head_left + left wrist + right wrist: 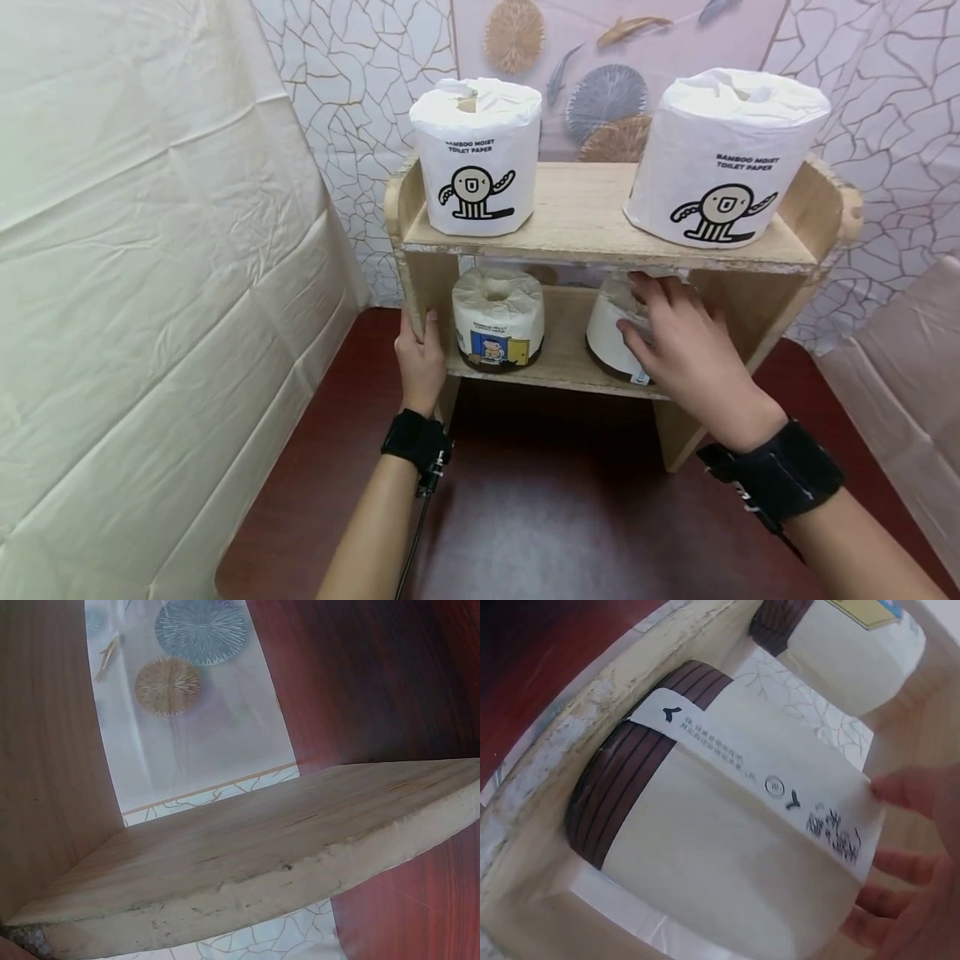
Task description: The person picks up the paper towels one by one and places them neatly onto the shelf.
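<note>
My left hand [422,364] grips the left side panel of a small two-tier wooden shelf [581,187], thumb showing on the inner side. That panel's worn edge [247,900] fills the lower part of the left wrist view. On the lower tier at the right, my right hand [686,350] holds the upper end of a wrapped toilet paper roll [611,333], thumb and fingers spread around it. In the right wrist view this roll [735,832] shows a brown striped base band and a printed label strip; the fingertips [900,866] lie at its top edge.
A second roll [498,321] with a blue and yellow picture stands at the lower left. Two larger white rolls stand on the upper tier, one left [476,158] and one right [723,158]. Dark red table [540,517] lies beneath; cream cloth [150,292] hangs at the left.
</note>
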{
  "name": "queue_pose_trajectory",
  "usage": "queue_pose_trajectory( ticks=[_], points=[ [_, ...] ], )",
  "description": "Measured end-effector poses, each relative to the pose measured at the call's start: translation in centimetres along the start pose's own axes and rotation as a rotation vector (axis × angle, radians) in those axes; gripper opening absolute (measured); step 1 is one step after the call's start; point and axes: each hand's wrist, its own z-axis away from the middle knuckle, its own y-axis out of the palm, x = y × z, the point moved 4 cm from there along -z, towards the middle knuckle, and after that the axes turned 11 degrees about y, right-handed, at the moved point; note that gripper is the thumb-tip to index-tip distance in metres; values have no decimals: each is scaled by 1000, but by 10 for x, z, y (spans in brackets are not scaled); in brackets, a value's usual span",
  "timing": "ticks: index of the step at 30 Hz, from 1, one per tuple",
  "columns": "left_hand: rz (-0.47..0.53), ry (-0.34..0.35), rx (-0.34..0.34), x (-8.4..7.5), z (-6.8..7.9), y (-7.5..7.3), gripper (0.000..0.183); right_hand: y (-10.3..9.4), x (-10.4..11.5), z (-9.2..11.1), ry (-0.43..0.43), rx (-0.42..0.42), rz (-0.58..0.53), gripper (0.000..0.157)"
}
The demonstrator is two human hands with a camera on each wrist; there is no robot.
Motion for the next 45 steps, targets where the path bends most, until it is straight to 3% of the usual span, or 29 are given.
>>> queue_pose_trajectory(
  ticks=[5,12,20,29,34,45],
  points=[
    [-8,-11,10,0,1,1,40,7,11,-6,39,-107,86,58],
    [10,-5,27,4,5,1,45,20,21,-12,11,-244,127,48],
    [10,1,36,0,0,4,44,19,24,-21,15,-375,162,59],
    [2,8,54,2,3,3,46,21,28,-24,85,-356,212,56],
    [-1,13,43,2,4,0,44,25,28,-26,84,-349,230,55],
    [15,-9,41,4,3,-2,45,28,27,-30,77,-364,232,39]
  ],
)
